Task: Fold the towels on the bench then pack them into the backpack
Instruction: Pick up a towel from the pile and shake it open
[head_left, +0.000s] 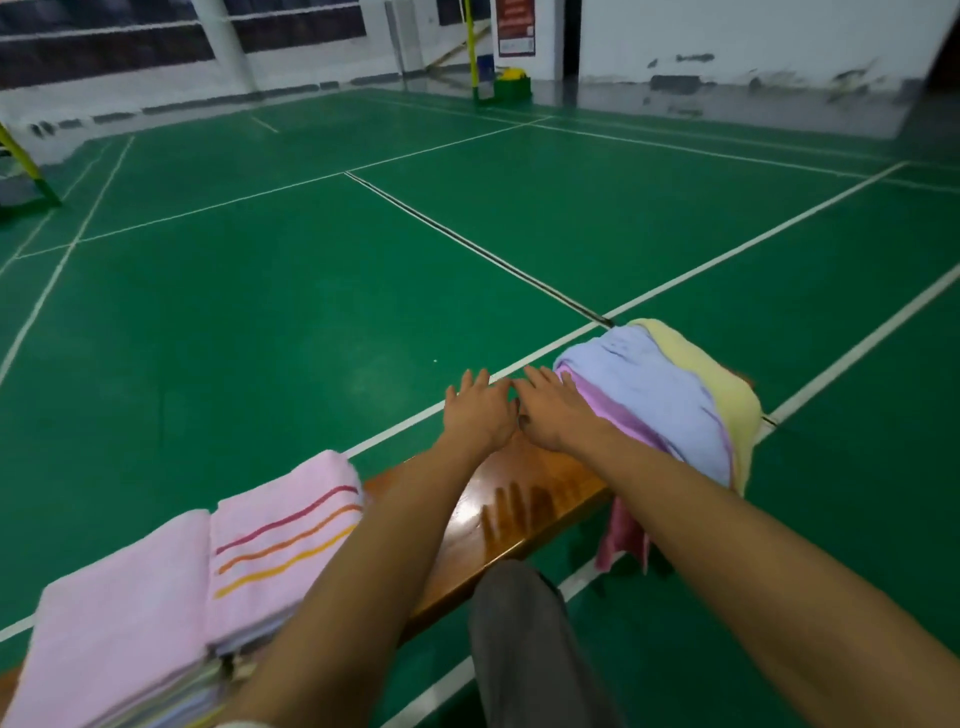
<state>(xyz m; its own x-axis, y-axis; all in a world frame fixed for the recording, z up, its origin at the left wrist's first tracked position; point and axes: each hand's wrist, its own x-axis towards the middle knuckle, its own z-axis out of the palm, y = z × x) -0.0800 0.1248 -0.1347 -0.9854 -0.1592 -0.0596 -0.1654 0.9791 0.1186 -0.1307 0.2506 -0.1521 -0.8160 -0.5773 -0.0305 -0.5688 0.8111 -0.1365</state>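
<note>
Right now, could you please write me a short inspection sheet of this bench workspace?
Surface: glossy wooden bench, bare in the middle.
Job's things: folded pink towels stacked at the left end; unfolded pile of blue, purple and yellow towels draped over the right end. No backpack seen.
Clutter: nothing seen.
Hands: left hand and right hand stretched out, fingers straight, holding nothing; the right one is beside the pile.
Cables: nothing seen.
Surroundings: green court floor with white lines; net post far back.

Folded towels (171, 582) lie left on the bench (498, 499), unfolded towels (665, 400) right.
</note>
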